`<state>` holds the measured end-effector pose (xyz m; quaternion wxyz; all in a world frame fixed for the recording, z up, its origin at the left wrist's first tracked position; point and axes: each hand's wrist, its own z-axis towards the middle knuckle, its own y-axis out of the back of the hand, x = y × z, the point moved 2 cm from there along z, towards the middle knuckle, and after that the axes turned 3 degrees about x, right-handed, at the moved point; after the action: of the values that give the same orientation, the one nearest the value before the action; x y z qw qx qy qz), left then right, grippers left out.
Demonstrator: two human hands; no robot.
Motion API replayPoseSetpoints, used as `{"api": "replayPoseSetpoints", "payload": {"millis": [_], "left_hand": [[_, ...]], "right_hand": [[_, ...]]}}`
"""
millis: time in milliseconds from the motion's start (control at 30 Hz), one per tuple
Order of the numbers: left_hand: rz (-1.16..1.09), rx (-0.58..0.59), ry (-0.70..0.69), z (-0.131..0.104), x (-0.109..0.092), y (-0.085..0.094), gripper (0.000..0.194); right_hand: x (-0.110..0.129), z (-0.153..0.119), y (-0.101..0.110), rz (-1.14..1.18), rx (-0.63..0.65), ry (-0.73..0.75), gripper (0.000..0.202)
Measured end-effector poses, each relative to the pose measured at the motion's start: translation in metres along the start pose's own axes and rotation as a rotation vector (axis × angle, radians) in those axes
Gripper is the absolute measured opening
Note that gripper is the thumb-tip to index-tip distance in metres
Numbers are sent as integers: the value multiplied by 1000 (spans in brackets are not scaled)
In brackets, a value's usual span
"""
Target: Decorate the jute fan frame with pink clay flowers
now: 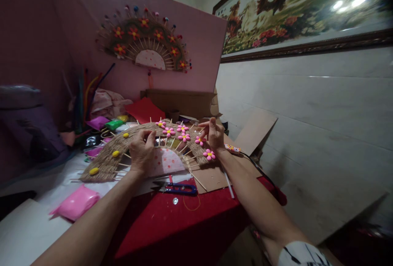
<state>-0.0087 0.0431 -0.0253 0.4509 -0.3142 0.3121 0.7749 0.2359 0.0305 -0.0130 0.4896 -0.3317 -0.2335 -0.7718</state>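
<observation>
A woven twine fan (106, 157) with wooden sticks lies on the table, its half-round dotted white centre (168, 161) facing me. Pink flowers with yellow middles (184, 136) decorate its right half, and plain yellow dots (116, 154) sit on the left half. My left hand (141, 151) is closed at the fan's inner edge, thumb and fingers pinched on the twine band. Over the right end, my right hand (214, 135) is closed with fingertips together beside a pink flower (200, 140). Whatever is between those fingertips is too small to make out.
Blue thread snips (175, 188) and a clear gem (175, 201) lie on the red cloth (147, 221). A pink clay packet (76, 202) is at left. Behind my right wrist lies a patterned glue gun or pen (232, 148) with cable. A finished fan (123, 41) hangs behind.
</observation>
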Motion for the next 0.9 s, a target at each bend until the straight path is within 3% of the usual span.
{"api": "replayPoseSetpoints", "payload": {"millis": [900], "left_hand": [[19,-3,-11,-1,-3,1,24]], "right_hand": [[2,1,3,-82,-30,55,69]]}}
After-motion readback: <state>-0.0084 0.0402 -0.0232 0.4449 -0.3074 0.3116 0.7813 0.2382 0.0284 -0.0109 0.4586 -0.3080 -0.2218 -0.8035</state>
